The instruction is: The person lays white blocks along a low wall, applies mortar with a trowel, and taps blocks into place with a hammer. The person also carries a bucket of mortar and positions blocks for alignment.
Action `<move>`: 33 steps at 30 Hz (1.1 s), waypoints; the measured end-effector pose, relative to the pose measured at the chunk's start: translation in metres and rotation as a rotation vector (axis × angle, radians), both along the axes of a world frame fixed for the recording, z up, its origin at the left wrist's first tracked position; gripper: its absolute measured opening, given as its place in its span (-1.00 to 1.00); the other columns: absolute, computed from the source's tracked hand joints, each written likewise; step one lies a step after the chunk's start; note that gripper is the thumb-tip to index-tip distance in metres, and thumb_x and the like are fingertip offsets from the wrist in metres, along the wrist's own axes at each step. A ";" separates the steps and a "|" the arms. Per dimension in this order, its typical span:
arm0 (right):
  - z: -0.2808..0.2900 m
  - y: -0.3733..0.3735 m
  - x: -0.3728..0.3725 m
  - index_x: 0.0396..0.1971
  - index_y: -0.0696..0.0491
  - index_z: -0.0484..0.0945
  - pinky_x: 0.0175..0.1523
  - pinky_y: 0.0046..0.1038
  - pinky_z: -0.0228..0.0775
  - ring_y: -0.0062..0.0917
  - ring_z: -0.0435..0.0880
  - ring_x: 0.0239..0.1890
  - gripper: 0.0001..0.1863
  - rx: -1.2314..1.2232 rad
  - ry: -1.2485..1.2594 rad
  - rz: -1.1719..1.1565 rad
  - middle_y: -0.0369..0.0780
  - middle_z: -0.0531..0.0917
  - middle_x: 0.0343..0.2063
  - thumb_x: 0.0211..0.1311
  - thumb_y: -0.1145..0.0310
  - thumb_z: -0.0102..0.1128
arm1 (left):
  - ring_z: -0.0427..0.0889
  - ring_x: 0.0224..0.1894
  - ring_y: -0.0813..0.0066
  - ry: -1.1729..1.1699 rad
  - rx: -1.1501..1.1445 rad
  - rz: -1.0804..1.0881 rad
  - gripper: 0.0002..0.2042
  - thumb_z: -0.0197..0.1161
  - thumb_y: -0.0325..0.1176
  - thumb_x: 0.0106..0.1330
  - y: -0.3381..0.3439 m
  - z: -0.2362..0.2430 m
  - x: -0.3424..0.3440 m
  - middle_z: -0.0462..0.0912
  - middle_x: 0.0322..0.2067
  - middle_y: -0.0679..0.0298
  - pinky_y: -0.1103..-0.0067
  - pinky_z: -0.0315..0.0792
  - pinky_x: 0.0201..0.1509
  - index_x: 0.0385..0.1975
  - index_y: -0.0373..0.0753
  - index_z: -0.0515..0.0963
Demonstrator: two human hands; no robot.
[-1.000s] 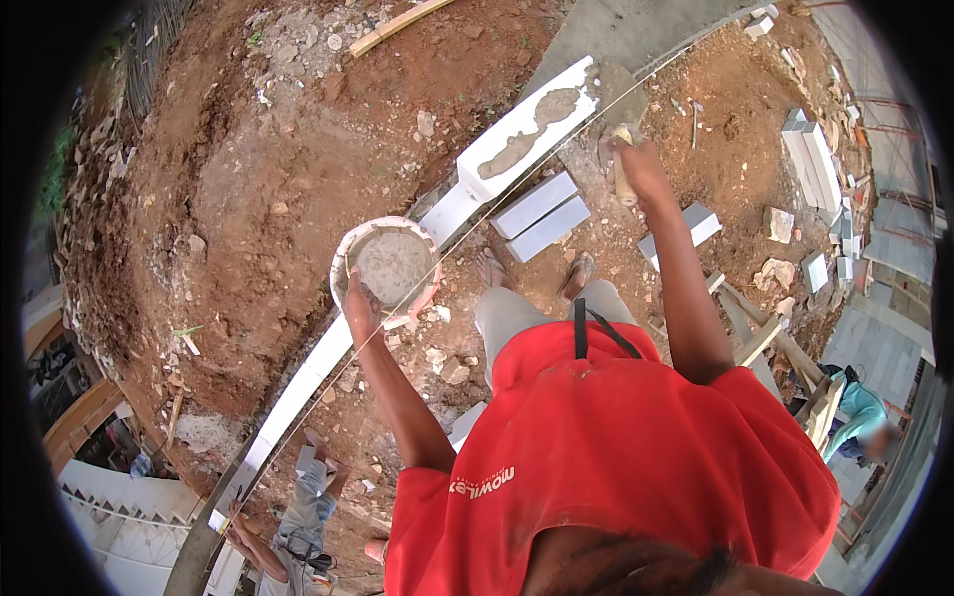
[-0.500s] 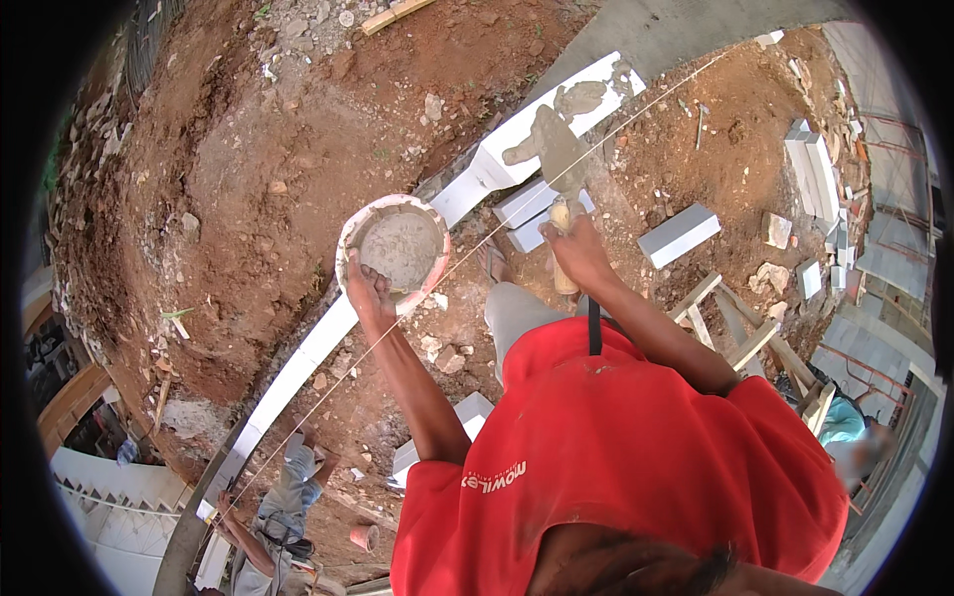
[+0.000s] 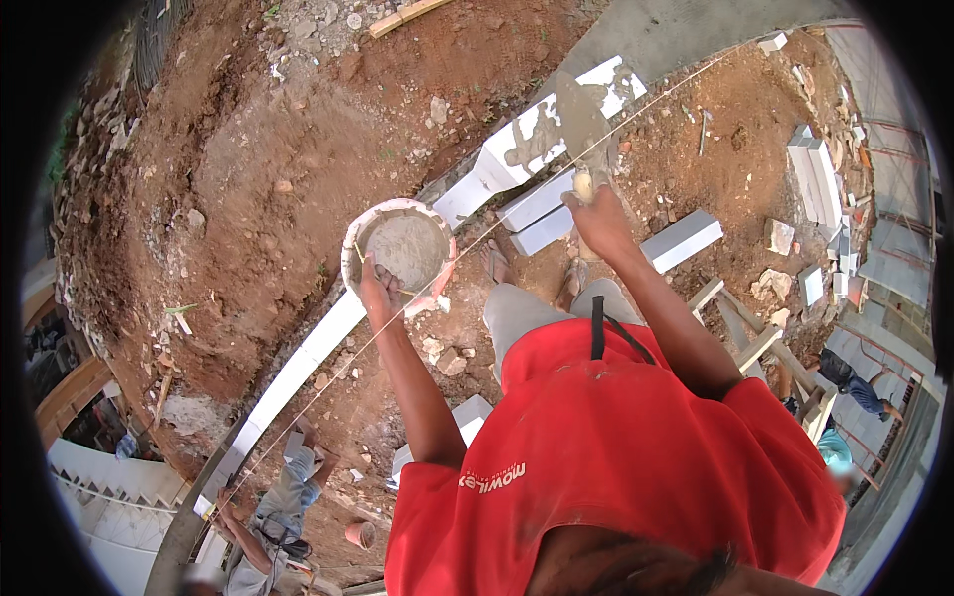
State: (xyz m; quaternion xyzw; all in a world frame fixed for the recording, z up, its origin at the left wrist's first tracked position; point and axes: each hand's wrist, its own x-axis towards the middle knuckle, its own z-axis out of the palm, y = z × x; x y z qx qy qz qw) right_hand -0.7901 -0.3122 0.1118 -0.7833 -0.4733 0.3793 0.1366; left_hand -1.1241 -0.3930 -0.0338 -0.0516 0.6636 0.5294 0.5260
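My left hand (image 3: 380, 290) grips the near left rim of a round pail (image 3: 447, 260) holding grey mortar, above the line of white blocks (image 3: 298, 373). My right hand (image 3: 601, 217) is closed around the handle of a trowel (image 3: 578, 117), whose blade lies over a raised white block (image 3: 499, 165) with uneven grey mortar on its top. A taut string (image 3: 668, 93) runs diagonally along the near side of the blocks. My sandalled feet are just below two loose pale blocks (image 3: 545, 230).
Another loose block (image 3: 681, 238) lies right of my arm, near a timber frame (image 3: 755, 343) and stacked blocks (image 3: 815, 179). A co-worker in grey (image 3: 273, 526) works at the lower left. Other people are at the right edge. Reddish dirt and rubble (image 3: 209, 159) surround the wall.
My right hand and trowel swung left from beside the block, then rose over its top, where mortar covers more of the surface. My left hand and pail shifted slightly right.
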 end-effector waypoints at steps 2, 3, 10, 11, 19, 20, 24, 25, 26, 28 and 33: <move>-0.050 0.005 0.026 0.09 0.33 0.38 -0.14 -0.12 0.60 -0.09 0.78 -0.46 -0.48 0.128 -0.101 0.125 0.12 0.72 -0.40 0.30 0.29 0.31 | 0.19 -0.59 0.57 0.007 0.030 -0.023 -0.64 0.36 -0.02 0.40 0.009 0.000 0.004 0.21 -0.61 0.48 0.55 0.21 -0.43 -0.46 -0.06 0.37; -0.054 0.009 0.026 0.09 0.33 0.38 -0.13 -0.11 0.60 -0.05 0.78 -0.43 -0.47 0.193 -0.152 0.187 0.12 0.72 -0.41 0.29 0.29 0.32 | 0.18 -0.59 0.57 0.017 0.041 -0.028 -0.64 0.36 -0.02 0.39 0.012 -0.001 0.004 0.19 -0.61 0.48 0.55 0.20 -0.43 -0.47 -0.05 0.37; -0.053 0.031 0.058 0.06 0.32 0.41 -0.11 -0.05 0.58 0.13 0.73 -0.21 -0.46 0.270 -0.270 0.094 0.20 0.71 -0.36 0.25 0.27 0.37 | 0.15 -0.59 0.59 -0.047 0.004 0.011 -0.68 0.34 -0.07 0.39 0.020 -0.003 -0.013 0.13 -0.60 0.51 0.55 0.14 -0.46 -0.42 -0.05 0.35; -0.048 0.032 0.067 0.05 0.32 0.43 -0.10 -0.05 0.58 0.13 0.73 -0.20 -0.47 0.186 -0.207 0.055 0.20 0.71 -0.34 0.25 0.27 0.36 | 0.15 -0.59 0.60 -0.038 0.005 0.000 -0.67 0.34 -0.07 0.39 0.012 -0.001 -0.013 0.13 -0.59 0.51 0.55 0.14 -0.46 -0.42 -0.05 0.35; -0.063 0.073 0.111 -0.06 0.31 0.55 -0.01 -0.05 0.58 0.16 0.73 -0.12 -0.53 0.095 -0.330 0.093 0.25 0.72 -0.22 0.26 0.19 0.32 | 0.12 -0.58 0.62 0.005 -0.048 0.050 -0.77 0.25 -0.10 0.45 0.019 0.005 0.016 0.12 -0.57 0.52 0.55 0.18 -0.44 -0.28 -0.09 0.44; -0.066 0.070 0.109 0.01 0.30 0.52 0.03 -0.04 0.56 0.14 0.73 -0.08 -0.47 0.183 -0.272 0.000 0.24 0.72 -0.19 0.24 0.15 0.34 | 0.11 -0.58 0.62 -0.011 -0.016 0.021 -0.77 0.24 -0.12 0.47 0.012 0.011 0.021 0.12 -0.57 0.52 0.54 0.20 -0.43 -0.32 -0.08 0.41; -0.070 0.085 0.123 0.07 0.30 0.46 0.11 -0.01 0.51 0.13 0.70 0.00 -0.42 0.137 -0.326 0.094 0.27 0.70 -0.14 0.24 0.15 0.35 | 0.14 -0.61 0.60 -0.054 0.044 0.038 -0.69 0.19 -0.13 0.52 0.023 -0.014 0.014 0.13 -0.61 0.52 0.47 0.31 -0.41 -0.48 -0.03 0.33; -0.074 0.079 0.126 0.06 0.30 0.46 0.11 0.00 0.51 0.13 0.70 0.00 -0.42 0.186 -0.327 0.041 0.28 0.70 -0.14 0.25 0.15 0.35 | 0.15 -0.61 0.59 -0.059 0.023 0.017 -0.68 0.19 -0.13 0.53 0.010 -0.012 0.008 0.13 -0.62 0.51 0.48 0.32 -0.40 -0.49 -0.02 0.31; -0.077 0.075 0.122 0.06 0.30 0.46 0.10 0.00 0.51 0.13 0.70 0.00 -0.43 0.243 -0.322 0.001 0.29 0.69 -0.15 0.25 0.15 0.35 | 0.15 -0.61 0.59 -0.067 0.030 0.019 -0.66 0.18 -0.12 0.53 0.009 -0.010 0.007 0.13 -0.63 0.51 0.48 0.33 -0.40 -0.50 -0.01 0.30; -0.077 0.068 0.122 0.01 0.30 0.50 0.03 -0.03 0.54 0.08 0.75 -0.12 -0.48 0.305 -0.416 0.012 0.24 0.72 -0.22 0.27 0.17 0.33 | 0.16 -0.62 0.59 -0.065 0.027 0.014 -0.65 0.18 -0.11 0.54 0.010 -0.009 0.007 0.14 -0.63 0.50 0.49 0.36 -0.39 -0.51 -0.02 0.30; -0.031 0.032 0.110 -0.04 0.24 0.55 -0.44 -0.38 0.50 -0.40 0.73 -0.51 -0.62 0.162 0.072 0.071 -0.07 0.73 -0.41 0.30 0.27 0.33 | 0.27 -0.64 0.45 -0.026 -0.069 0.055 -0.64 0.13 -0.07 0.57 -0.007 -0.015 0.002 0.26 -0.65 0.41 0.46 0.43 -0.43 -0.49 -0.09 0.36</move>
